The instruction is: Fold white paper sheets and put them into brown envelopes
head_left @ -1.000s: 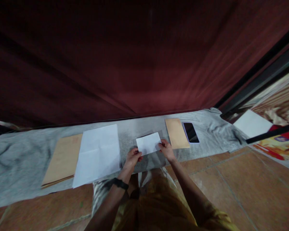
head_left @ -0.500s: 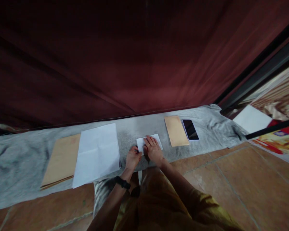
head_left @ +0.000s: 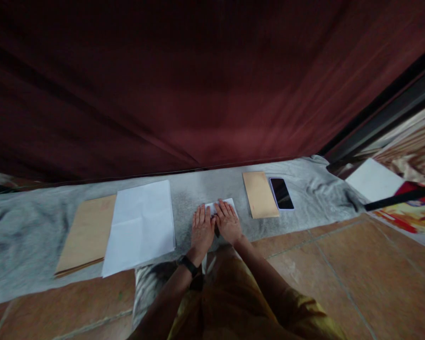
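A small white folded paper (head_left: 212,206) lies on the grey cloth, mostly covered by my hands. My left hand (head_left: 202,227) rests flat on its left part, fingers stretched forward. Beside it, my right hand (head_left: 228,223) lies flat on the right part with fingers extended. The two thumbs nearly meet in the middle. To the left is a stack of large white sheets (head_left: 141,226), partly over some brown envelopes (head_left: 87,233). On the right lies a smaller brown envelope (head_left: 260,194), with a phone (head_left: 282,193) close by it.
The grey cloth (head_left: 311,198) runs along the floor below a dark red curtain (head_left: 198,104). Brown tiles (head_left: 386,264) show in front. At the right are a dark metal bar (head_left: 403,196), a white sheet (head_left: 374,179) and a colourful printed bag (head_left: 411,219).
My left hand has gone from gripping the paper's left edge to lying flat on top of it. The right hand stays pressed on the paper.
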`<action>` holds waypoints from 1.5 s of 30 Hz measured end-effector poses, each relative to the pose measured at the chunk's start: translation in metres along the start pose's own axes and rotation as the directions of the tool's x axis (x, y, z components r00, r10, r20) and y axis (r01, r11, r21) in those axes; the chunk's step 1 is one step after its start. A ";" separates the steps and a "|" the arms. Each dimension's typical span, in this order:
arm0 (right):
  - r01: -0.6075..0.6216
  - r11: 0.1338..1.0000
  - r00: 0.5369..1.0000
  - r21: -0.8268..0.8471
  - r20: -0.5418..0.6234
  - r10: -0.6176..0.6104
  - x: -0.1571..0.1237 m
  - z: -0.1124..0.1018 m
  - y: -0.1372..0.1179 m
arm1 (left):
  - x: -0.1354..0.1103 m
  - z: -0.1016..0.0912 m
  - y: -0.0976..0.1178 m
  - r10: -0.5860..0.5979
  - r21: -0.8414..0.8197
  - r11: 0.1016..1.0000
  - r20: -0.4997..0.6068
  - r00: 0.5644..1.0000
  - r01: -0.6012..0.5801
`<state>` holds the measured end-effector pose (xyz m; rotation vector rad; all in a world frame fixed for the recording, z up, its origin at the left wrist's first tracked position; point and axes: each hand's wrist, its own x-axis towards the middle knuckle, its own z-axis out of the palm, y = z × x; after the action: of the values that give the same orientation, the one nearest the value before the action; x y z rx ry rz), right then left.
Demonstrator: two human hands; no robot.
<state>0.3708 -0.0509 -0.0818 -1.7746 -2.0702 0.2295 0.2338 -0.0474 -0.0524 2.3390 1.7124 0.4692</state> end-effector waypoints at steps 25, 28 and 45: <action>-0.004 0.998 0.995 -0.056 -0.100 -0.002 -0.004 -0.003 0.016 | -0.011 0.012 -0.011 -0.032 0.116 0.993 0.000 0.999 0.032; 0.042 0.988 0.997 -0.151 -0.064 -0.052 -0.008 0.000 0.013 | -0.011 0.012 -0.011 -0.038 0.127 0.991 0.022 0.999 0.035; -0.018 0.969 0.996 -0.246 -0.093 -0.005 -0.009 0.001 0.014 | -0.026 0.007 -0.011 -0.058 0.172 0.984 0.041 0.997 0.050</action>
<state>0.3839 -0.0571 -0.0897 -1.8938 -2.1008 -0.1137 0.2197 -0.0689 -0.0662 2.3903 1.8570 0.2666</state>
